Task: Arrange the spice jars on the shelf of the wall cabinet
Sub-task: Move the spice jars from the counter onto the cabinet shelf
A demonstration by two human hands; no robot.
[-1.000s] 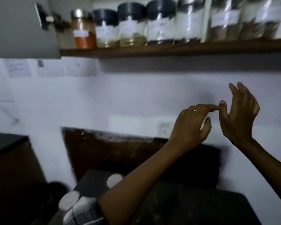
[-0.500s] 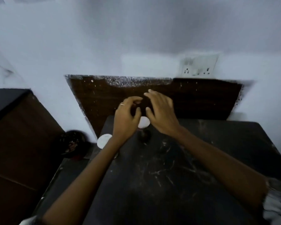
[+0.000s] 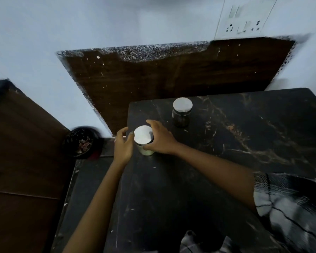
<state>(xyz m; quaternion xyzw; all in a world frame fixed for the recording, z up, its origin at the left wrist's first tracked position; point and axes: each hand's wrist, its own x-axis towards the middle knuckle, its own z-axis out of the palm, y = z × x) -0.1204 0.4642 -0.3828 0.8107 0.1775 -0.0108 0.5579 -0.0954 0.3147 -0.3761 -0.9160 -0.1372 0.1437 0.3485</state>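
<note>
Two spice jars stand on the dark marble table [image 3: 226,161], both upright with pale round lids.

Near jar [image 3: 144,143]: pale contents, close to the table's left edge. The right hand [image 3: 161,139] wraps it from the right, fingers [image 3: 150,124] curled over the lid rim and thumb low on the glass; a firm grasp by the look of it. The left hand [image 3: 123,145] is at the jar's left side, fingers loosely curled; touching the lid edge or just short of it, cannot tell.

Far jar [image 3: 181,112]: dark contents, further back and to the right, well apart from both hands, untouched.

The shelf and wall cabinet are out of view. Judgement: at least two jars are left to place; the near one is being picked up and not yet lifted. A dark bowl [image 3: 80,142] sits off the table's left side.
</note>
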